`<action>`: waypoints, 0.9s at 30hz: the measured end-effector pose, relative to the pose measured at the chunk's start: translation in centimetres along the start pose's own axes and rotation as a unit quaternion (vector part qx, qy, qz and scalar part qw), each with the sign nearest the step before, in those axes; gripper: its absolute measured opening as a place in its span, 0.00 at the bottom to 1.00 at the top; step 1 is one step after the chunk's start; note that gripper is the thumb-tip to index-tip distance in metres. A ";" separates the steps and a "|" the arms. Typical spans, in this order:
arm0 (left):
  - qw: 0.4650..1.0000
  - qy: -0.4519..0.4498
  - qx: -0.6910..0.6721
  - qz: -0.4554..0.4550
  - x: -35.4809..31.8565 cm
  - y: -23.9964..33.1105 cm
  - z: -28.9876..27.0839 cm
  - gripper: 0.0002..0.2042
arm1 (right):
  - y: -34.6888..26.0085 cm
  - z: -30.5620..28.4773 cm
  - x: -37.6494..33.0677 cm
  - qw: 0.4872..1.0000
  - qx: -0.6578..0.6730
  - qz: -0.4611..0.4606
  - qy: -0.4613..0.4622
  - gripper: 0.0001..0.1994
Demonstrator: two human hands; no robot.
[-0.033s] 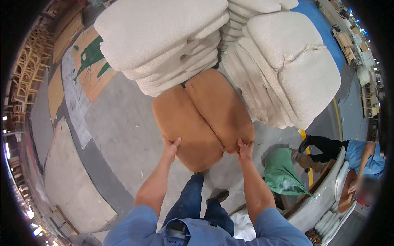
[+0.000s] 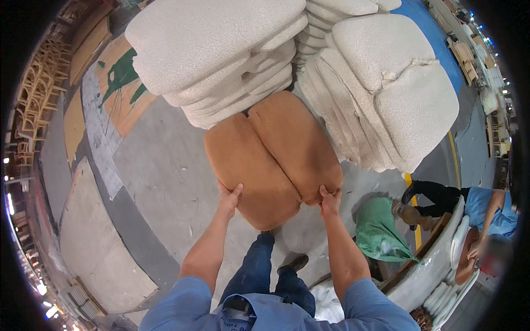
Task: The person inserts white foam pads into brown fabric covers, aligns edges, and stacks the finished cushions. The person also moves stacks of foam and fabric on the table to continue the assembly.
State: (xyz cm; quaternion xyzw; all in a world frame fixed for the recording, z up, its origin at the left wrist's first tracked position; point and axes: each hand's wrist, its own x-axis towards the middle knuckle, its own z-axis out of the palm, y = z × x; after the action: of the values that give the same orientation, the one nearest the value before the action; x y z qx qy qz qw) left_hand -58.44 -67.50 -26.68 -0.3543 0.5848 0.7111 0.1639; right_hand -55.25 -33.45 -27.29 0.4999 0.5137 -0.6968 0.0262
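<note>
**While left hand (image 2: pixel 228 199) and right hand (image 2: pixel 329 201) pinch its near side, a brown cushion (image 2: pixel 248 160) spreads over the grey floor (image 2: pixel 165 165)**

Where the left hand meets the cushion, at about half past seven from its middle, the thumb lies on top and the fingers curl beneath, mostly out of sight. The right hand, at four o'clock, pinches the rim the same way, thumb uppermost. Both hands stand well apart, with the near corner of the cushion between them at six o'clock. A deep groove runs across the cushion from eleven to five o'clock, parting it into two rounded halves.

From the cushion, a tall white stack of pads (image 2: pixel 215 44) rises at eleven o'clock, and a second white stack (image 2: pixel 395 88) at two; whether the cushion touches either, I cannot tell. More white pads (image 2: pixel 337 6) show between them at one o'clock. At four o'clock a green sack (image 2: pixel 381 229) rests on the floor. Beyond it, between three and four, a co-worker in a blue shirt (image 2: pixel 491 209) has a hand (image 2: pixel 473 251) on a smaller brown piece (image 2: pixel 464 273). At ten o'clock a board with green patches (image 2: pixel 130 107) lies flat, and farther out, past nine, wooden frames (image 2: pixel 41 91) crowd the rim of the view.
</note>
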 end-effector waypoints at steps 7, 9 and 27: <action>0.997 -0.020 0.049 0.047 1.0 -0.2 -0.5 0.48 | 0.4 0.2 0.4 0.999 -0.017 0.006 0.027 0.40; 0.998 -0.020 0.055 0.036 1.1 -0.3 -0.5 0.49 | 0.0 0.0 0.0 1.000 -0.015 0.015 0.020 0.40; 0.958 -0.047 0.283 -0.005 -1.4 5.3 2.5 0.32 | -2.1 -2.7 -2.3 0.974 -0.198 0.010 0.113 0.42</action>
State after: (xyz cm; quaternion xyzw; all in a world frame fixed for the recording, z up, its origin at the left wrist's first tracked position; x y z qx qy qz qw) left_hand -61.73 -66.29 -21.74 -0.2621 0.7520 0.5315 0.2886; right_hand -53.39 -31.55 -24.09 0.5651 0.6362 -0.5201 0.0730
